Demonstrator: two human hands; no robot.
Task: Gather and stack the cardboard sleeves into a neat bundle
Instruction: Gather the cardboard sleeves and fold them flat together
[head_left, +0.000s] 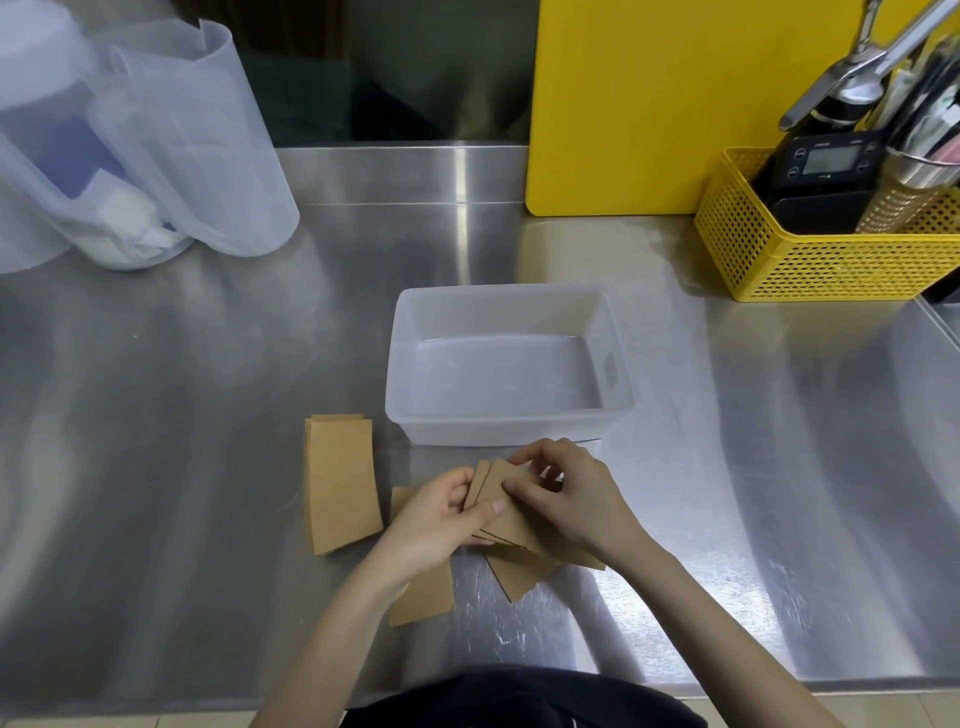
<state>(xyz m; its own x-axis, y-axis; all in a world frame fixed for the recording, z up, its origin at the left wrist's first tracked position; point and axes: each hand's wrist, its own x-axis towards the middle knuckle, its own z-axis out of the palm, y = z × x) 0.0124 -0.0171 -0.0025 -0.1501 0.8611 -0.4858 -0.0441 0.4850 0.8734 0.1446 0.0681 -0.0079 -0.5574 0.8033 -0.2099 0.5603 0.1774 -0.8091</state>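
Left hand (447, 512) and right hand (566, 493) both pinch fanned cardboard sleeves (501, 506), worktop middle. Loose grip: sleeves may slip, scatter. Neat pile (340, 480) waits at nine o'clock.

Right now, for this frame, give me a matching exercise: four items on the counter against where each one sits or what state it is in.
Items:
1. white plastic tub
2. yellow basket
3. stack of sleeves
4. fanned sleeves

Places or states:
A. held in both hands
B. far right, holding a digital scale
C. empty, just beyond the hands
D. lying flat, left of the hands

Pairs: 1-C, 2-B, 3-D, 4-A
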